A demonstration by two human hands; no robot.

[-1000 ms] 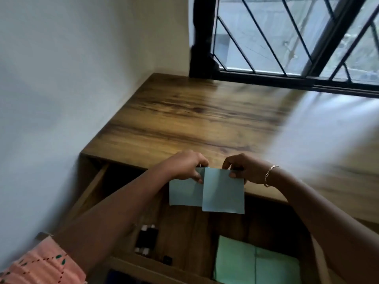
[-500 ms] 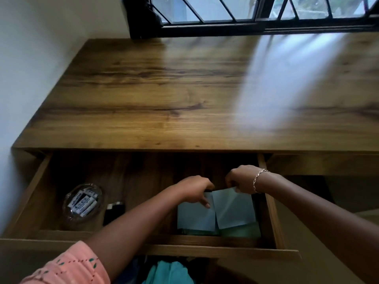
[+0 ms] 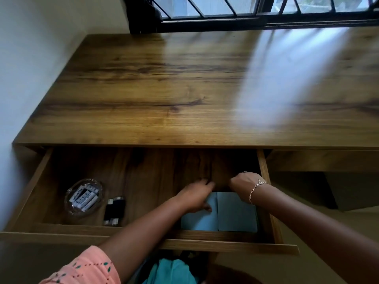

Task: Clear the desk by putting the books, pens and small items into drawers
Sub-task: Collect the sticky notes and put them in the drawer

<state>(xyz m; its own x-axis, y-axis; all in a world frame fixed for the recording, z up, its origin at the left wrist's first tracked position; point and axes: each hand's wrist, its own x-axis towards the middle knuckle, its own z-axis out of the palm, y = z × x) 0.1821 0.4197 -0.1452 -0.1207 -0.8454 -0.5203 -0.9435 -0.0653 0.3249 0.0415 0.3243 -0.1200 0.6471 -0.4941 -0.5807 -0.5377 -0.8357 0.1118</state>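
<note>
My left hand point(image 3: 194, 196) lay open, fingers straight, on the left blue pad point(image 3: 196, 221), covering its far corner. My right hand point(image 3: 240, 185) curled over the right blue pad point(image 3: 236, 214)'s far edge, fingertips hidden, so I could not tell its grip. Both pads lay at the drawer point(image 3: 225, 245)'s right end, near edges cut off by its front wall; bare floor separated them from the glass dish point(image 3: 67, 201).

A window point(image 3: 225, 7) with a black frame and slanted black bars ran along the top of the frame. A plain white wall point(image 3: 30, 68) filled the upper left. At the bottom centre I saw a bunched fold of teal cloth point(image 3: 170, 271), with dark shadow around it.
</note>
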